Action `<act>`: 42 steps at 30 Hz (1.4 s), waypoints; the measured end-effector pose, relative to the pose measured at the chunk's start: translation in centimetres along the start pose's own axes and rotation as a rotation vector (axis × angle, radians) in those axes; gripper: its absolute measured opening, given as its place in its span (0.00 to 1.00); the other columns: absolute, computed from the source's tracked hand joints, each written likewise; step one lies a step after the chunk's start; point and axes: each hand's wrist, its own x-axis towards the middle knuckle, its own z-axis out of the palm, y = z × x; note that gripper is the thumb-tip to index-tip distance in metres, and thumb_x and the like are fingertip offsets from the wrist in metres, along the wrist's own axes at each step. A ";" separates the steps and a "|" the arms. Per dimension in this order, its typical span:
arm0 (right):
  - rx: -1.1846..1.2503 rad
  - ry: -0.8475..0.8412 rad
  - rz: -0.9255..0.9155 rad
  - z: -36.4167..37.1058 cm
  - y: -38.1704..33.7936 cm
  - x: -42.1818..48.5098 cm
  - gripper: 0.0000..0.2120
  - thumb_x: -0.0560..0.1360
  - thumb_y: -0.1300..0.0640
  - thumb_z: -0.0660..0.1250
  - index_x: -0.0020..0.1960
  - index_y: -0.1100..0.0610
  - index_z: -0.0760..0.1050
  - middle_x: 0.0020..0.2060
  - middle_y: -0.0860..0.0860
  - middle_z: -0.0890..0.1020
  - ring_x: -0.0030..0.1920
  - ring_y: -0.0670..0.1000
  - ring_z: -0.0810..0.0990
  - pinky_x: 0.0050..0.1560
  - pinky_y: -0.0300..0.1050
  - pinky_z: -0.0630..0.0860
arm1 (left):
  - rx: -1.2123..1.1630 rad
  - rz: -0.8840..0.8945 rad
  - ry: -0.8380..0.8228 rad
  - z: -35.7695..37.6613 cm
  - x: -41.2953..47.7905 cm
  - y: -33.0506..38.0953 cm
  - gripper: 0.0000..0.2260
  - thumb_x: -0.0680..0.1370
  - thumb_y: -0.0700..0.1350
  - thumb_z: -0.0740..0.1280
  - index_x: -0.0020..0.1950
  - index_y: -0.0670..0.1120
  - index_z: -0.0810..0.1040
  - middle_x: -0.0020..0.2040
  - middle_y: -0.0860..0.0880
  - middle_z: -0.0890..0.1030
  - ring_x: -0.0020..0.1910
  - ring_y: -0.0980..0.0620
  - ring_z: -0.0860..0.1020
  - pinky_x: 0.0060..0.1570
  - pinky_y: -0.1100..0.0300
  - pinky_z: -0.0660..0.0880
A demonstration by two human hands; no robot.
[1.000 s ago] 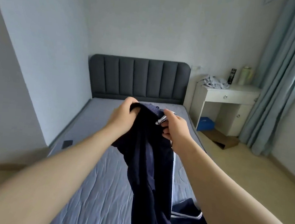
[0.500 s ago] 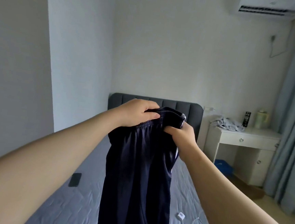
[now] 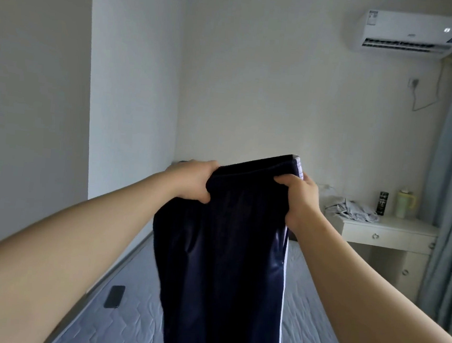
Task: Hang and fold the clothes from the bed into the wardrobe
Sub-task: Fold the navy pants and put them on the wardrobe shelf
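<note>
Bed (image 3: 130, 313): grey quilted mattress, running ahead of and below the person. Trousers (image 3: 226, 253): dark navy with a white side stripe, held in the air above the bed by the waistband. The legs hang down and leave the picture at the bottom edge, so whether the hems touch the mattress cannot be told. Table (image 3: 388, 235): white, beside the bed at right, carrying a crumpled grey garment (image 3: 352, 211). Left hand (image 3: 191, 180): fingers curled over the left end of the waistband, gripping it. Right hand (image 3: 299, 197): fingers curled round the right end, next to the stripe. Phone (image 3: 114, 296): lies on the mattress near its left edge, well apart from the trousers. Wardrobe: not in view. Assessment: the step in hand appears to be straightening the trousers before folding or hanging. The waistband sits higher at the right than the left and the cloth bunches under the left grip. Recommend levelling both hands, drawing the band taut between them, and letting the legs settle one on the other with the stripe along the edge. If laid down to fold, place them clear of the phone.
</note>
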 end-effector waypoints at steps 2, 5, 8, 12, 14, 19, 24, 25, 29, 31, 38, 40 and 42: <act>0.035 0.034 -0.018 0.3 -1.0 0.4 0.07 0.69 0.68 0.64 0.37 0.57 0.74 0.33 0.55 0.78 0.36 0.55 0.77 0.44 0.53 0.79 | -0.006 -0.031 0.060 -0.8 0.5 -0.1 0.16 0.68 0.46 0.69 0.52 0.53 0.67 0.40 0.54 0.74 0.36 0.56 0.73 0.29 0.60 0.65; 0.036 0.047 -0.062 1.2 -2.9 0.9 0.07 0.70 0.68 0.64 0.37 0.57 0.74 0.33 0.54 0.77 0.34 0.54 0.77 0.42 0.51 0.79 | -0.001 -0.047 0.070 -3.0 1.4 0.1 0.17 0.70 0.48 0.69 0.52 0.52 0.64 0.42 0.53 0.72 0.40 0.53 0.73 0.34 0.59 0.67; 0.060 0.093 -0.101 1.4 -5.2 1.5 0.08 0.70 0.68 0.64 0.36 0.57 0.72 0.32 0.53 0.76 0.34 0.54 0.76 0.41 0.49 0.78 | -0.022 -0.056 0.055 -5.7 1.9 0.3 0.17 0.71 0.49 0.70 0.52 0.52 0.63 0.46 0.51 0.73 0.47 0.49 0.75 0.41 0.56 0.71; 0.077 0.156 -0.112 -0.4 -6.3 2.1 0.08 0.70 0.68 0.64 0.36 0.56 0.72 0.33 0.53 0.76 0.35 0.54 0.76 0.41 0.49 0.78 | -0.091 -0.036 0.077 -6.7 1.7 -0.7 0.09 0.73 0.42 0.67 0.52 0.45 0.73 0.49 0.46 0.78 0.48 0.47 0.77 0.43 0.55 0.74; 0.001 0.126 -0.059 -1.6 -5.5 1.9 0.08 0.70 0.68 0.64 0.38 0.56 0.72 0.34 0.54 0.77 0.34 0.54 0.76 0.39 0.48 0.78 | -0.250 -0.061 0.059 -5.7 1.4 -1.4 0.06 0.73 0.39 0.68 0.47 0.46 0.74 0.46 0.46 0.77 0.44 0.48 0.76 0.37 0.58 0.72; -0.119 0.018 0.188 -4.1 -3.0 1.1 0.08 0.71 0.64 0.64 0.50 0.59 0.76 0.43 0.59 0.81 0.39 0.58 0.81 0.40 0.50 0.79 | -0.902 -0.245 -0.048 -2.8 0.8 -2.8 0.09 0.74 0.33 0.67 0.45 0.47 0.77 0.40 0.48 0.79 0.36 0.52 0.78 0.35 0.60 0.76; -0.044 -0.202 0.363 -5.4 -0.9 0.7 0.15 0.71 0.46 0.69 0.43 0.58 0.84 0.43 0.56 0.85 0.39 0.55 0.85 0.41 0.49 0.77 | -1.448 -0.303 -0.101 -0.8 0.0 -3.5 0.04 0.70 0.38 0.69 0.41 0.42 0.84 0.39 0.44 0.84 0.33 0.49 0.83 0.30 0.60 0.79; -0.005 -0.195 0.364 -5.7 -0.7 0.9 0.17 0.70 0.44 0.68 0.44 0.57 0.84 0.44 0.55 0.85 0.40 0.55 0.85 0.43 0.50 0.76 | -1.485 -0.324 -0.109 -0.4 -0.3 -3.7 0.04 0.67 0.42 0.70 0.36 0.43 0.85 0.38 0.45 0.84 0.33 0.49 0.83 0.30 0.60 0.79; 0.007 -0.059 0.468 -6.7 0.4 1.2 0.16 0.73 0.45 0.67 0.54 0.55 0.80 0.43 0.55 0.85 0.40 0.55 0.85 0.40 0.49 0.76 | -1.479 -0.512 -0.183 2.0 -0.8 -3.9 0.08 0.70 0.45 0.71 0.37 0.41 0.83 0.35 0.44 0.84 0.32 0.48 0.83 0.32 0.57 0.79; -0.085 0.010 0.503 -6.6 1.5 0.8 0.18 0.74 0.50 0.68 0.63 0.53 0.75 0.51 0.57 0.83 0.46 0.57 0.83 0.44 0.52 0.78 | -1.441 -0.637 -0.177 3.2 -0.8 -3.3 0.09 0.74 0.45 0.69 0.41 0.39 0.80 0.33 0.43 0.84 0.34 0.46 0.82 0.35 0.55 0.76; -0.271 0.144 0.272 -5.1 3.5 -0.1 0.09 0.76 0.59 0.64 0.54 0.62 0.71 0.45 0.58 0.75 0.45 0.57 0.75 0.53 0.54 0.76 | -1.432 -0.648 0.082 6.0 -0.8 1.2 0.13 0.77 0.41 0.67 0.59 0.37 0.75 0.54 0.40 0.80 0.51 0.43 0.79 0.57 0.51 0.74; -0.272 0.129 0.193 -4.2 3.3 -0.4 0.04 0.76 0.59 0.63 0.48 0.58 0.68 0.42 0.57 0.73 0.43 0.55 0.73 0.48 0.51 0.75 | -1.397 -0.567 0.177 6.1 -0.6 2.8 0.09 0.77 0.40 0.66 0.55 0.38 0.75 0.53 0.39 0.80 0.48 0.43 0.79 0.54 0.51 0.76; -0.265 0.083 0.120 -3.2 3.2 -1.1 0.05 0.76 0.58 0.63 0.44 0.56 0.68 0.40 0.55 0.74 0.42 0.54 0.74 0.47 0.51 0.76 | -1.316 -0.492 0.230 6.1 -0.7 4.5 0.05 0.77 0.41 0.65 0.51 0.41 0.76 0.50 0.40 0.80 0.47 0.43 0.79 0.53 0.49 0.77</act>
